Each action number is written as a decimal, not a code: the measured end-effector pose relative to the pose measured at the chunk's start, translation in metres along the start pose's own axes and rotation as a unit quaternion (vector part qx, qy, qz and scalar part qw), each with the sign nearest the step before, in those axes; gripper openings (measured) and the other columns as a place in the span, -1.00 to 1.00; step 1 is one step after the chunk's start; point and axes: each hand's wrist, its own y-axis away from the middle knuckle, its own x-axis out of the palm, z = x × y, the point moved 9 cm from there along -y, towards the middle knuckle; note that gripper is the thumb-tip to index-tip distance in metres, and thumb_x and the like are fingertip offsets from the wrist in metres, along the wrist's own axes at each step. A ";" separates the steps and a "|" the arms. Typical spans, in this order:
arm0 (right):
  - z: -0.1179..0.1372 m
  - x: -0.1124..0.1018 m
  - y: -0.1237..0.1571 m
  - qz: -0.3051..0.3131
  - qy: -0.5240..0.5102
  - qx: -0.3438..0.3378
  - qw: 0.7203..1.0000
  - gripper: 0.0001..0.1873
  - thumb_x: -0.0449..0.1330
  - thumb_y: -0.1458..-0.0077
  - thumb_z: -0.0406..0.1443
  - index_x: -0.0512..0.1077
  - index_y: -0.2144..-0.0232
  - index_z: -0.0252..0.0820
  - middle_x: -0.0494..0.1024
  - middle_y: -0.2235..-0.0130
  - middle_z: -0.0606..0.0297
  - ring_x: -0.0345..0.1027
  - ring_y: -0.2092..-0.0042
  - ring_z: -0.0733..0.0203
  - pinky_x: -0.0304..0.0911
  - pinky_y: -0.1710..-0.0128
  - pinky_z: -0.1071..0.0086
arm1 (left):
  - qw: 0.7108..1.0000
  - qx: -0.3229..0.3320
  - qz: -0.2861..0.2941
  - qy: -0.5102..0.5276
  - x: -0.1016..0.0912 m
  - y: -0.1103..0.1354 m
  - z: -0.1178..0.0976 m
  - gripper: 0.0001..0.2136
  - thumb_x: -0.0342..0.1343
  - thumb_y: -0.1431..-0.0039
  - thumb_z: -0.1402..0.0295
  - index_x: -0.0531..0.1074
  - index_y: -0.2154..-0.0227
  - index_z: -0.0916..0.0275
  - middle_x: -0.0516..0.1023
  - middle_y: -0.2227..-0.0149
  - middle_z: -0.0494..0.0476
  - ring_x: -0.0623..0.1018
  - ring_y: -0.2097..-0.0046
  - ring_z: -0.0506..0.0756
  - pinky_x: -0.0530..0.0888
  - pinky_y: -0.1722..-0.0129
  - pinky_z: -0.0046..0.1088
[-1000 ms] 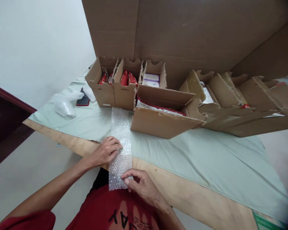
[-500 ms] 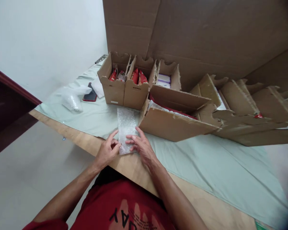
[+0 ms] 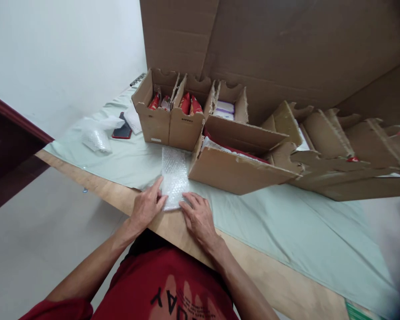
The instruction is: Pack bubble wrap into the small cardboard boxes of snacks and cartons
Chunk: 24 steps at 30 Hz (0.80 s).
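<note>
Touching the bubble wrap (image 3: 174, 169), flat on the worktop (image 3: 270, 222) beside the front cardboard box (image 3: 242, 171), with left hand (image 3: 146, 205) spread and right hand (image 3: 199, 216) narrowed; cannot tell whether pinching with the right.

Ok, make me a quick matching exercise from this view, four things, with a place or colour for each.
1. bubble wrap strip
2. phone
3. red packets
4. cloth

A. inside cardboard boxes
B. pale green
C. near end between left hand and right hand
D. dark, with a red edge

Pairs: 1-C, 2-D, 3-A, 4-B
</note>
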 end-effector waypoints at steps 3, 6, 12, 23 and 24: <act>0.009 -0.012 0.005 -0.006 -0.047 -0.004 0.999 -0.75 0.11 -0.29 -0.47 0.55 0.13 -0.16 0.67 0.05 0.10 0.44 -0.07 -0.02 0.29 0.06 0.15 | 0.994 0.091 -0.061 0.005 -0.030 0.017 -0.022 -0.54 0.17 -0.28 0.29 0.36 -0.20 0.28 0.57 0.07 0.29 0.59 0.05 0.23 0.54 0.03 -0.19; 0.017 -0.021 0.010 0.021 -0.109 0.018 0.994 -0.77 0.09 -0.33 -0.44 0.54 0.13 -0.15 0.68 0.21 0.19 0.50 0.13 0.07 0.29 0.08 0.18 | 0.979 0.198 -0.011 0.050 -0.043 0.044 -0.047 -0.56 0.24 -0.25 0.24 0.41 -0.15 0.25 0.54 -0.08 0.34 0.51 -0.12 0.30 0.44 -0.15 -0.06; 0.014 -0.027 0.006 0.011 -0.156 0.079 0.985 -0.80 0.10 -0.37 -0.32 0.54 0.11 -0.12 0.68 0.18 0.20 0.51 0.15 0.09 0.33 0.09 0.19 | 0.988 0.113 0.008 0.100 -0.034 0.052 -0.033 -0.81 0.10 -0.31 0.45 0.55 0.09 0.23 0.67 0.26 0.14 0.62 0.23 0.12 0.55 0.17 -0.33; 0.026 -0.016 0.007 0.060 -0.077 -0.001 0.995 -0.75 0.09 -0.35 -0.38 0.54 0.05 -0.13 0.67 0.08 0.12 0.48 0.07 0.02 0.28 0.07 0.13 | 0.995 0.058 -0.003 0.085 -0.030 0.035 -0.023 -0.77 0.11 -0.31 0.30 0.56 0.06 0.24 0.61 0.15 0.23 0.60 0.09 0.19 0.54 0.03 -0.21; 0.023 -0.013 0.007 0.070 -0.111 0.017 0.991 -0.73 0.08 -0.36 -0.37 0.54 0.02 -0.11 0.68 0.10 0.16 0.50 0.09 0.05 0.28 0.05 0.14 | 0.992 0.081 -0.004 0.094 -0.034 0.040 -0.028 -0.76 0.13 -0.31 0.29 0.55 0.05 0.23 0.60 0.08 0.26 0.58 0.03 0.21 0.52 -0.02 -0.17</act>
